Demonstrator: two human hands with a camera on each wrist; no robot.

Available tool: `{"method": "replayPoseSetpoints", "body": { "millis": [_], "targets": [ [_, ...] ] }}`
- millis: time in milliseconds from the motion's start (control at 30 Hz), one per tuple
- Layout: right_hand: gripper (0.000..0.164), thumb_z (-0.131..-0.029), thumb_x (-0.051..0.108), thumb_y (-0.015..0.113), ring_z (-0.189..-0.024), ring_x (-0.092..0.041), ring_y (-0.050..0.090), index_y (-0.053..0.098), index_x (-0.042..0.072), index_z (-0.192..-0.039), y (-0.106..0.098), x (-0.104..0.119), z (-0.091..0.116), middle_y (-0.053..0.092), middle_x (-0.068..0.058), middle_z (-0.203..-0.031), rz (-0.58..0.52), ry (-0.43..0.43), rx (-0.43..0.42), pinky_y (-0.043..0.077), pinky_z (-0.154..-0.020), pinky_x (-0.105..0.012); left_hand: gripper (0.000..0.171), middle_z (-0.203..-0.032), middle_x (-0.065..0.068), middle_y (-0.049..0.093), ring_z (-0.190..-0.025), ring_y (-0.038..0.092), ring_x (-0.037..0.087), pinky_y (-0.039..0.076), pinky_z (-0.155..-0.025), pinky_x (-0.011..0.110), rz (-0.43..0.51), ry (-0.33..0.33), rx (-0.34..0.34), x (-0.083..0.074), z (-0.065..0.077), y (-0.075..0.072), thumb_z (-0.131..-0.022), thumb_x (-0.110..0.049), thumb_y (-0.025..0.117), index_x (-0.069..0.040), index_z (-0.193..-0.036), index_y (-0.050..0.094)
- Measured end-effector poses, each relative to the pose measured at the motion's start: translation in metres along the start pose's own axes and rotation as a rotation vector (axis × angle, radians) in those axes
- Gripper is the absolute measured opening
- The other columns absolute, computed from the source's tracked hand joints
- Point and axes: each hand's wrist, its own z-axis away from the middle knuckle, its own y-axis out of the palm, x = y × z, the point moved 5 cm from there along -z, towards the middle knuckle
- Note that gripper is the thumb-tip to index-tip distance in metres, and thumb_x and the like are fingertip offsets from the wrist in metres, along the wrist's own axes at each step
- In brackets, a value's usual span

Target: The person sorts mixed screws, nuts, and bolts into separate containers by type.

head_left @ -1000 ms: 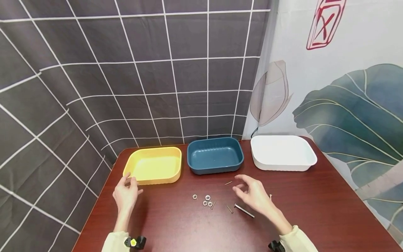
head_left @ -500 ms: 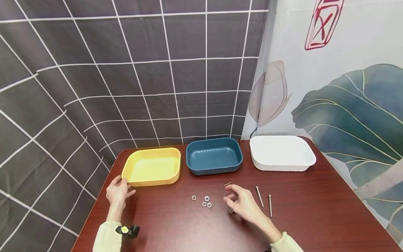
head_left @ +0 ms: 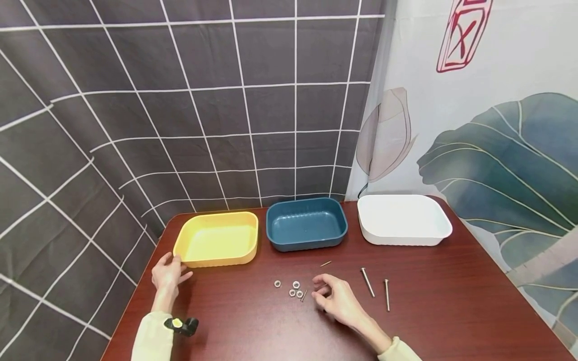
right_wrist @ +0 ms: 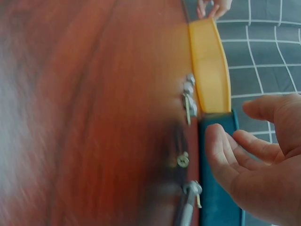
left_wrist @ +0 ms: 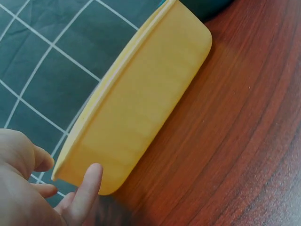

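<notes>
At the front left corner of the yellow tray (head_left: pixel 217 239) is my left hand (head_left: pixel 167 273), fingertips at its rim. One finger extends before the tray's wall in the left wrist view; whether it touches is unclear. My right hand (head_left: pixel 336 298) hovers over the table, fingers loosely bent, with nothing visible between thumb and fingers in the right wrist view. Several hex nuts (head_left: pixel 296 285) lie left of it, beside a small screw (head_left: pixel 304 296). Behind the hand is another small screw (head_left: pixel 325 263). Two long bolts, one nearer (head_left: pixel 368 282) and one farther right (head_left: pixel 387 295), lie to its right.
A dark blue tray (head_left: pixel 307 245) stands in the middle at the back, and a white tray (head_left: pixel 406 239) at the back right. Grey gridded cloth (head_left: pixel 217 110) hangs behind the reddish-brown table (head_left: pixel 253 326).
My right hand has moved left and toward me, uncovering two long bolts and covering another bolt and a small screw. My left hand has shifted slightly left and down along the yellow tray's corner.
</notes>
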Motion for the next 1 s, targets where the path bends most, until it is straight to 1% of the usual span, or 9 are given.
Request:
{"method": "replayPoseSetpoints", "body": {
  "millis": [133,200,267,333,433,500,633,767,1000],
  "targets": [
    [0.021,-0.082,-0.004,0.073,-0.072,-0.014,0.068,0.066,-0.006,-0.101,0.009,0.000,0.000,0.069,-0.013,-0.089,0.038,-0.005,-0.035,0.059,-0.057,-0.023,0.057,-0.133,0.030,0.044,-0.062,0.059,-0.002,0.063,-0.060,0.026,0.024,-0.010,0.005,0.003,-0.002,-0.002,-0.103,-0.013,0.047,0.005,-0.154,0.029],
    [0.021,-0.081,-0.004,0.074,-0.072,-0.014,0.068,0.066,-0.005,-0.100,0.013,0.000,0.000,0.069,-0.012,-0.089,0.054,-0.006,-0.048,0.059,-0.059,-0.023,0.056,-0.129,0.027,0.045,-0.062,0.059,-0.001,0.063,-0.061,0.025,0.036,-0.017,0.008,0.005,-0.003,-0.003,-0.103,-0.011,0.048,0.005,-0.154,0.029],
    [0.021,-0.080,-0.004,0.074,-0.072,-0.015,0.068,0.066,-0.004,-0.099,0.017,0.000,0.000,0.068,-0.011,-0.089,0.060,0.002,-0.052,0.059,-0.059,-0.023,0.056,-0.119,0.022,0.049,-0.063,0.059,0.000,0.063,-0.062,0.025,0.048,-0.023,0.009,0.005,-0.005,-0.004,-0.102,-0.010,0.048,0.005,-0.153,0.031],
    [0.021,-0.079,-0.005,0.075,-0.073,-0.015,0.068,0.066,-0.004,-0.098,0.021,-0.001,0.000,0.067,-0.010,-0.089,0.064,0.008,-0.053,0.059,-0.060,-0.023,0.055,-0.104,0.015,0.055,-0.063,0.060,0.002,0.063,-0.064,0.026,0.064,-0.024,0.016,0.005,-0.006,-0.004,-0.102,-0.007,0.048,0.005,-0.153,0.032],
    [0.022,-0.078,-0.007,0.075,-0.073,-0.015,0.068,0.066,-0.005,-0.098,0.026,-0.003,0.001,0.065,-0.010,-0.089,0.065,0.015,-0.062,0.060,-0.060,-0.022,0.055,-0.084,0.004,0.055,-0.063,0.060,0.003,0.063,-0.066,0.026,0.100,-0.019,0.032,0.004,-0.007,-0.003,-0.100,-0.003,0.047,0.007,-0.152,0.033],
    [0.022,-0.077,-0.007,0.075,-0.074,-0.016,0.067,0.066,-0.005,-0.097,0.028,-0.003,0.001,0.064,-0.009,-0.089,0.065,0.017,-0.073,0.060,-0.060,-0.022,0.054,-0.078,-0.001,0.055,-0.062,0.060,0.003,0.063,-0.068,0.025,0.125,-0.018,0.040,0.003,-0.008,-0.002,-0.099,0.000,0.046,0.008,-0.151,0.033],
    [0.024,-0.076,-0.009,0.076,-0.074,-0.017,0.067,0.066,-0.005,-0.097,0.032,-0.003,0.001,0.062,-0.009,-0.090,0.056,0.023,-0.092,0.060,-0.060,-0.021,0.054,-0.073,-0.002,0.055,-0.058,0.061,0.003,0.062,-0.069,0.024,0.170,-0.031,0.040,0.002,-0.009,-0.001,-0.097,0.004,0.045,0.009,-0.150,0.034],
    [0.024,-0.075,-0.009,0.075,-0.075,-0.019,0.067,0.066,-0.005,-0.096,0.035,-0.004,0.001,0.061,-0.011,-0.091,0.072,0.029,-0.110,0.060,-0.061,-0.021,0.053,-0.069,-0.002,0.056,-0.057,0.062,0.003,0.062,-0.070,0.022,0.207,-0.040,0.041,0.001,-0.010,0.000,-0.098,0.005,0.044,0.010,-0.150,0.034],
    [0.025,-0.073,-0.007,0.078,-0.074,-0.018,0.066,0.067,-0.002,-0.094,0.038,-0.005,0.000,0.061,-0.008,-0.089,0.133,0.021,-0.156,0.060,-0.063,-0.022,0.054,-0.071,-0.001,0.055,-0.057,0.062,0.003,0.062,-0.071,0.022,0.211,-0.049,0.052,0.001,-0.011,0.001,-0.098,0.006,0.044,0.009,-0.151,0.032]
  ]
}}
